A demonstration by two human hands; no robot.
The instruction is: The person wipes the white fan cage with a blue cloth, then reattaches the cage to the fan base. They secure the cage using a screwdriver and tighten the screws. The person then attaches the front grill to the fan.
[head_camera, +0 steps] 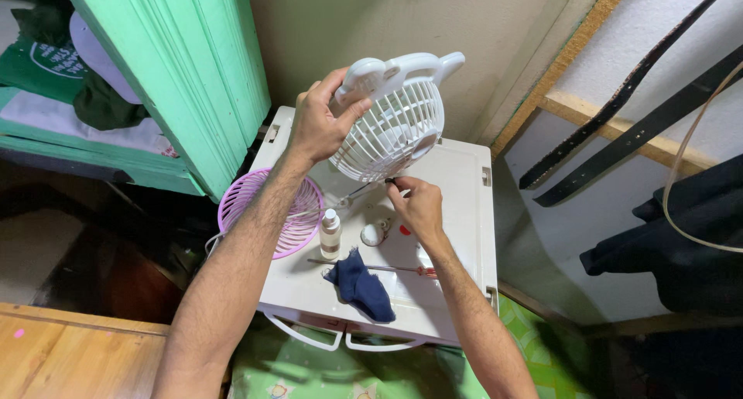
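Two hands work over a white bench: the left hand [321,120] grips the top of a white fan [395,116], holding it tilted in the air above the bench's far edge. The right hand [418,205], lower and nearer, pinches a thin tool [364,191] whose long axis runs leftward under the fan. A pink grille [271,213] overhangs the bench's left edge; a small bottle [330,232], screwdriver [371,267] and blue cloth [360,287] lie near the front.

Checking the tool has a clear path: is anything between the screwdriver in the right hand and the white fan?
Nothing visible. The right hand holds the screwdriver just under the fan, which the left hand lifts clear of the bottle and cloth.
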